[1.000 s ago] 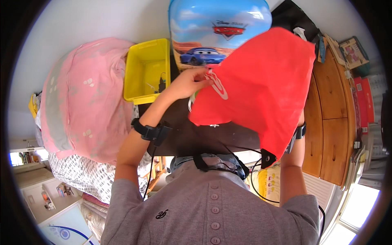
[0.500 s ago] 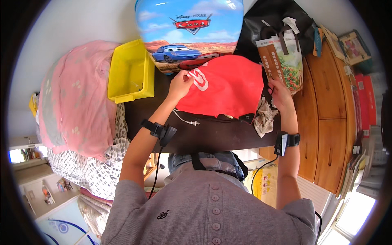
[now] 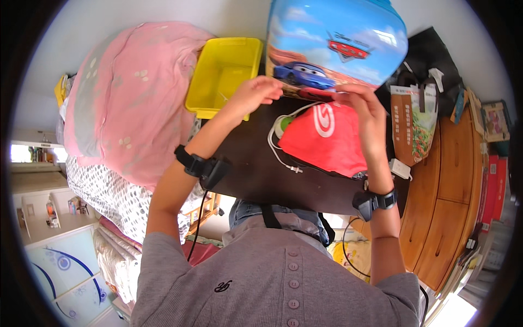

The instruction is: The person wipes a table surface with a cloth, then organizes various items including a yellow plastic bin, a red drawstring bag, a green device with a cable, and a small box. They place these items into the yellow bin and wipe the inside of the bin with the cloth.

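A red cloth [image 3: 332, 144] with a white swirl mark lies bunched on the dark brown tabletop [image 3: 245, 174]. My right hand [image 3: 366, 111] is at its upper edge, fingers bent and pinched; the cloth seems to be in them, though the fingertips are blurred. My left hand [image 3: 257, 97] hovers to the left of the cloth, holding nothing, its fingers stretched toward the right and slightly apart. Beside the cloth's left edge a round green-and-white object [image 3: 283, 126] shows, with a white cable [image 3: 279, 155] that ends in a plug. My right forearm hides the cloth's right side.
Behind the table stands a blue hard-shell case [image 3: 338, 52] with a cartoon car picture. A yellow bin [image 3: 197, 103] is at the back left, next to a pink quilt [image 3: 136, 103]. On the right are a paper bag [image 3: 403, 122], a white adapter [image 3: 400, 169] and wooden drawers [image 3: 447, 185].
My left hand has come off the cloth. The red cloth has gathered smaller, uncovering the green-and-white object. My right hand has moved inward to its upper edge. The view has shifted left.
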A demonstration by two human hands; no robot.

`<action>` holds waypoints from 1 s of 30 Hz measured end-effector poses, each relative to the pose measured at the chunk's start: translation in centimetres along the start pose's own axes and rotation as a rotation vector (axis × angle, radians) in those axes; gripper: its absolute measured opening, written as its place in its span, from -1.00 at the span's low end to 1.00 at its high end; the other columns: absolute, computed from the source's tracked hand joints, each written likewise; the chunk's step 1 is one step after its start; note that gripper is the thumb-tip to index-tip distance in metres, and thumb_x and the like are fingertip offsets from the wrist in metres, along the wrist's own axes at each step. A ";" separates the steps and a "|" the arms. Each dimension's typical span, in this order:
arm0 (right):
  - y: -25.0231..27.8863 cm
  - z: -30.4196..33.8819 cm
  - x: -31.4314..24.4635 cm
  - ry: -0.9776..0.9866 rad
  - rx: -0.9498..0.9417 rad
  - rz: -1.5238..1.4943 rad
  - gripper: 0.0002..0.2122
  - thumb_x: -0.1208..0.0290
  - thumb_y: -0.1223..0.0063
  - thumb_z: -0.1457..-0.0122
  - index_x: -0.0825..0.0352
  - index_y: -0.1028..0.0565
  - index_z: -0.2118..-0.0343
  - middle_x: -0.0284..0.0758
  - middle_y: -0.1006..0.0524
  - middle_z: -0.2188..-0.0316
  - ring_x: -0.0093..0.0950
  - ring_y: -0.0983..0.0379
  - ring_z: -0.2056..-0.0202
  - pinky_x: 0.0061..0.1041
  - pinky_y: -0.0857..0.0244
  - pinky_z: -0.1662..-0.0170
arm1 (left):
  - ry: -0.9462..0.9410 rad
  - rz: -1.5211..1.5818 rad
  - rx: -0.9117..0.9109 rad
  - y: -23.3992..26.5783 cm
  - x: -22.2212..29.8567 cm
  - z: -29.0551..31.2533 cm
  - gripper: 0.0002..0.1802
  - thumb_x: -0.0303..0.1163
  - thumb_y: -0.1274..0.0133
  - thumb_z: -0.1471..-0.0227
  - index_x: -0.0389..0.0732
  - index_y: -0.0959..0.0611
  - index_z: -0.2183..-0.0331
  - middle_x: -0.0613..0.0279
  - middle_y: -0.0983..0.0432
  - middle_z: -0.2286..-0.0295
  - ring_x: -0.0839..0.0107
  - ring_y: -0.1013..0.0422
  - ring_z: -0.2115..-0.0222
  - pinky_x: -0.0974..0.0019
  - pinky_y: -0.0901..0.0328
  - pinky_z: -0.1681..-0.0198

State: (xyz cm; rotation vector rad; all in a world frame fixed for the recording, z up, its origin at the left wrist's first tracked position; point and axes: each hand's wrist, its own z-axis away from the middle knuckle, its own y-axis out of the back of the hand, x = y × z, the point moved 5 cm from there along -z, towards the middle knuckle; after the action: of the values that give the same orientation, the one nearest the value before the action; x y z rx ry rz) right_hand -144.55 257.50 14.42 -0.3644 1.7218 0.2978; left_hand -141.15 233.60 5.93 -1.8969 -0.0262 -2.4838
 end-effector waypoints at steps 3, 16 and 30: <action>-7.6 -3.5 1.0 -0.043 -0.159 0.001 -0.80 0.58 0.22 -0.15 0.42 -0.45 0.22 -0.33 -0.50 0.28 -0.57 -0.43 0.26 -0.61 -0.28 0.15 | 0.036 0.165 0.112 5.5 1.7 -1.0 -0.58 -0.25 0.11 -0.08 -0.30 -0.42 0.08 0.07 -0.42 0.16 0.32 -0.38 0.13 0.31 -0.27 0.07; -23.4 -17.8 20.7 -0.974 0.217 -0.723 -0.70 0.51 0.25 -0.08 0.45 -0.25 0.10 -0.06 -0.26 0.01 -0.16 -0.17 -0.05 -0.24 -0.10 -0.11 | 0.505 0.689 0.614 19.3 -10.1 -14.7 -0.67 -0.32 0.23 -0.02 -0.12 -0.40 0.13 0.20 -0.25 0.06 0.28 -0.13 0.01 -0.13 -0.16 0.15; -25.5 -17.7 29.4 -1.096 0.432 -0.826 -0.60 0.47 0.22 -0.09 0.41 -0.12 -0.01 0.02 -0.04 -0.11 -0.07 0.03 -0.15 -0.18 0.01 -0.16 | 0.700 0.828 0.684 20.5 -17.9 -18.7 -0.60 -0.20 0.30 -0.03 -0.10 -0.44 0.13 0.25 -0.29 0.07 0.30 -0.17 0.05 -0.03 -0.08 0.03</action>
State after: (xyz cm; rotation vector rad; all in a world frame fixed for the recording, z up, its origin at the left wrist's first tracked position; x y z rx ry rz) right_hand -155.02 224.90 -11.23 -0.4396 0.4416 -0.4270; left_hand -154.00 212.73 -16.18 -0.5479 -0.0556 -1.9968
